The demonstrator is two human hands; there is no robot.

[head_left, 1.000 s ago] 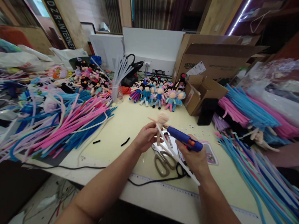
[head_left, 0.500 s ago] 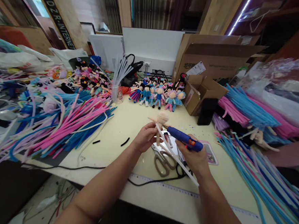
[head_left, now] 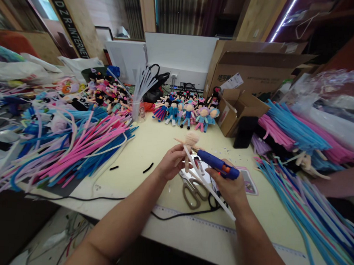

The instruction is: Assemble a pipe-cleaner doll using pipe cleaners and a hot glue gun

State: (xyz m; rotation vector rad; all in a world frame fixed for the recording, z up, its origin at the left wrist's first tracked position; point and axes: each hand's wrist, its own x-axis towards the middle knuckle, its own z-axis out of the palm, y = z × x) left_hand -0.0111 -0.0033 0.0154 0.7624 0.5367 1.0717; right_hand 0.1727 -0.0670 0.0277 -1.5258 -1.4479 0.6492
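at the left of the desk (head_left: 151,147) lies a loose pile of fuzzy stems (head_left: 103,143) in pink, blue, lavender and white; a heap of small dolls (head_left: 102,93) lies at its far side. right of these stands a clear cup (head_left: 135,112) of translucent sticks (head_left: 145,84). nearer, two short black pieces, a straight one (head_left: 114,168) and a curved one (head_left: 148,168), lie apart on the desk.

the left hand (head_left: 172,161), fingers pinched, holds a beige figure (head_left: 191,139) with a round head, raised above the middle of the desk, together with a white stem (head_left: 211,191) slanting toward the near right. finished dolls (head_left: 188,115) stand grouped at the far side. below the figure lie scissors (head_left: 194,193), with a ruler (head_left: 195,219) along the near edge.

the right hand (head_left: 231,187) is closed around a blue glue gun (head_left: 217,163), its nozzle pointing left, close to the figure; whether they touch cannot be told. farther right are an open carton (head_left: 244,107), a black upright object (head_left: 245,132) and a long spread of mostly blue stems (head_left: 304,216).
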